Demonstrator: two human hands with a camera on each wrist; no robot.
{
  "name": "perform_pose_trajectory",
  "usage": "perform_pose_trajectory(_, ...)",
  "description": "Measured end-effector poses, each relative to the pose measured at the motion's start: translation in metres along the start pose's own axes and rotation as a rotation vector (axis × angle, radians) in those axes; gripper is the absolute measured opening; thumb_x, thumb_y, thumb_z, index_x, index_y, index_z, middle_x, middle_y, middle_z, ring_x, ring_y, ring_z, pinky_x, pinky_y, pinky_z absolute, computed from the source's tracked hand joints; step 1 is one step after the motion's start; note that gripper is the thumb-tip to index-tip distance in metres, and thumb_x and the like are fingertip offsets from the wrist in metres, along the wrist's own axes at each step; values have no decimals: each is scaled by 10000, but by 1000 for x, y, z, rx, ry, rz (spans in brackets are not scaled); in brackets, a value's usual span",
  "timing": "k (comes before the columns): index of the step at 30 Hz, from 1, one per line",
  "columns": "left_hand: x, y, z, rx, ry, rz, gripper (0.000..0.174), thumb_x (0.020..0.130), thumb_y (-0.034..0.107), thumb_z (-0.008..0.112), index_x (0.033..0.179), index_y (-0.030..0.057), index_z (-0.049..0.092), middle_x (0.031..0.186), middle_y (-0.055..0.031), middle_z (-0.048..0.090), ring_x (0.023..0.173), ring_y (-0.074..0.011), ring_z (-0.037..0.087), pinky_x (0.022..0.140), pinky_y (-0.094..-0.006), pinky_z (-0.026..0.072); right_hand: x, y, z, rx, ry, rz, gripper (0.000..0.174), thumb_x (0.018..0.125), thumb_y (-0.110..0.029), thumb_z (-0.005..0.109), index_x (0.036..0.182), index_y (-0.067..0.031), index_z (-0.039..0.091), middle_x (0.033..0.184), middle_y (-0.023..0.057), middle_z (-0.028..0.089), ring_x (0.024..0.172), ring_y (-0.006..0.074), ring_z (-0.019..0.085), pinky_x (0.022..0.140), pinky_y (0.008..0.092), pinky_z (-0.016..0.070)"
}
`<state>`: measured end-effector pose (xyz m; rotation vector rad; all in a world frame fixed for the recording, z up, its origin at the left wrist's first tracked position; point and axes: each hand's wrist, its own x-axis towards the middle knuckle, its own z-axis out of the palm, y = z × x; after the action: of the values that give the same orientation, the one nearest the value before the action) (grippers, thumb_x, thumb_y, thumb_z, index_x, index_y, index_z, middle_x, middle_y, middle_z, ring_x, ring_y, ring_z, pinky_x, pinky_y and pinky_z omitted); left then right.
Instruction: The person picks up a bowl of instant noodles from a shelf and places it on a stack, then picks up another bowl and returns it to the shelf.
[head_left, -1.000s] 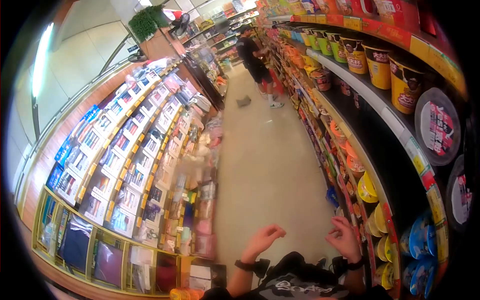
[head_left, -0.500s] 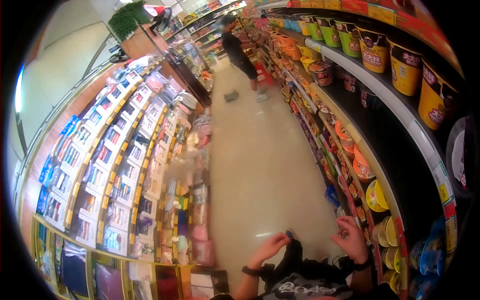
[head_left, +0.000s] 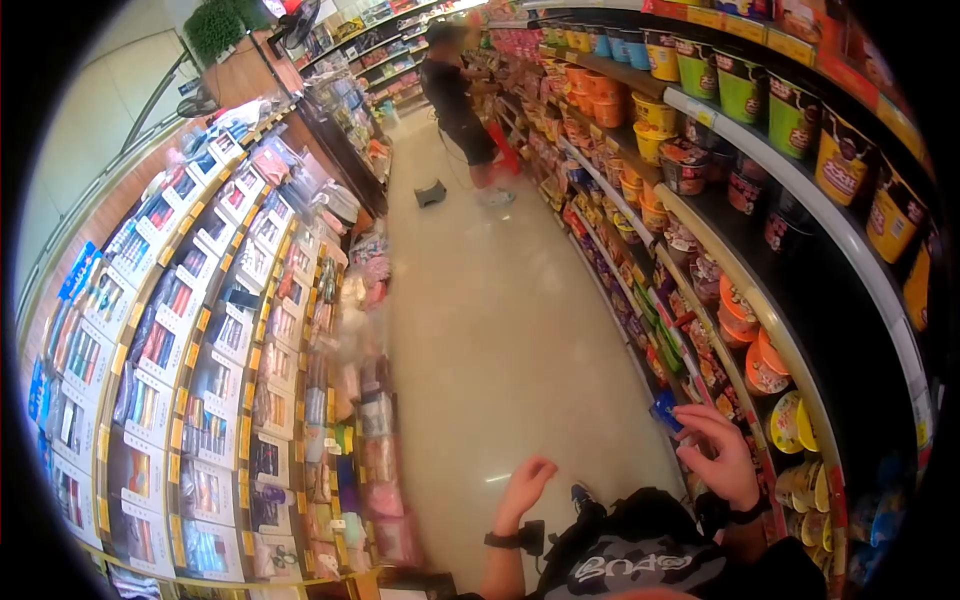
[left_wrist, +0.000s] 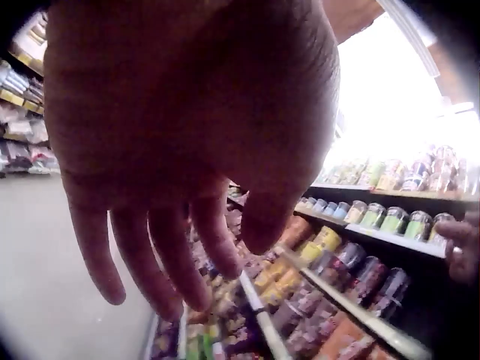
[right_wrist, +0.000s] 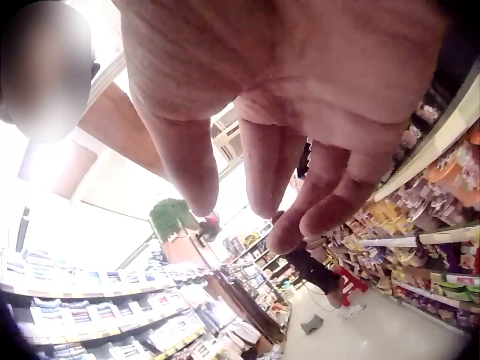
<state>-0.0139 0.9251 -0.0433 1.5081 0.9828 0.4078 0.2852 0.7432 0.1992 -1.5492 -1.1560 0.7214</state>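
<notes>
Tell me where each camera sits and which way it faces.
Head: on the head, facing forward and down the aisle floor; shows left hand, right hand, printed top.
Left wrist: on that wrist, facing past the left hand toward instant-noodle cups; some right hand at the edge.
Right wrist: on that wrist, facing past the right hand toward boxed goods.
Shared: head and right wrist both show the green plant.

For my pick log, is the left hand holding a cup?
No, the left hand holds nothing; its fingers hang down bare in the left wrist view.
</notes>
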Motion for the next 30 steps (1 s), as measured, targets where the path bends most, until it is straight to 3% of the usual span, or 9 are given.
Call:
perform_pose_trajectory(3, 1, -50, -29, 125, 97, -104, 348, 982, 328, 638, 1114, 9, 687, 1019, -149, 740, 979, -246, 699, 868, -367, 534, 22, -5, 16, -15, -10, -59, 418, 849, 36, 689, 1265, 38, 650, 1330, 132, 621, 1024, 192, 677, 840, 309, 542)
perform_pose_trajectory(8, 10, -39, -55, 232, 143, -163, 342, 976, 342, 640, 1111, 33, 699, 1037, -160, 748, 987, -271, 716, 871, -376, 544, 44, -10, 24, 78, 119, 2, 343, 907, 34, 635, 1249, 51, 652, 1337, 135, 618, 1037, 178, 674, 851, 299, 550)
perform_pose_trajectory(13, 39, 9, -56, 264, 69, -45, 339, 980, 339, 642, 1134, 41, 694, 1060, -175, 742, 994, -299, 715, 869, -386, 546, 74, 11, 23, 73, 238, -11, 328, 941, 27, 603, 1265, 54, 644, 1366, 130, 602, 1017, 152, 659, 883, 280, 538)
perform_pose_trajectory(16, 55, 29, -51, 288, 54, -21, 335, 1007, 314, 626, 1153, 15, 675, 1050, -146, 739, 981, -241, 695, 881, -359, 533, 97, 8, 24, 39, 193, 16, 332, 946, 12, 610, 1275, 51, 640, 1364, 130, 603, 989, 150, 657, 890, 281, 534)
perform_pose_trajectory(20, 65, 54, -46, 320, 13, -73, 334, 997, 317, 637, 1172, 36, 682, 1071, -143, 742, 1002, -261, 701, 885, -365, 541, 116, 34, 23, 93, 131, 50, 327, 963, -7, 608, 1284, 49, 636, 1361, 130, 605, 995, 160, 663, 890, 288, 535)
perform_pose_trajectory(21, 73, 37, -45, 297, 1, -52, 351, 987, 333, 632, 1162, 33, 678, 1113, -174, 732, 1004, -324, 710, 878, -396, 554, 125, 38, 23, 169, 139, 57, 309, 981, -7, 586, 1280, 48, 638, 1357, 134, 606, 1021, 179, 667, 890, 294, 537)
perform_pose_trajectory(27, 107, 67, -41, 423, 1, -179, 384, 997, 394, 613, 1191, 70, 686, 1123, -148, 738, 1045, -298, 700, 904, -403, 542, 190, 44, -10, 208, 150, -33, 280, 1022, -29, 540, 1269, 49, 646, 1362, 153, 601, 1032, 207, 666, 910, 325, 541)
perform_pose_trajectory(30, 149, 102, -37, 523, -126, -122, 398, 1001, 410, 602, 1204, 76, 679, 1130, -146, 737, 1058, -306, 698, 907, -414, 541, 215, 63, -28, 262, 203, -13, 272, 1026, -36, 541, 1255, 50, 657, 1358, 151, 603, 1016, 206, 666, 895, 334, 541)
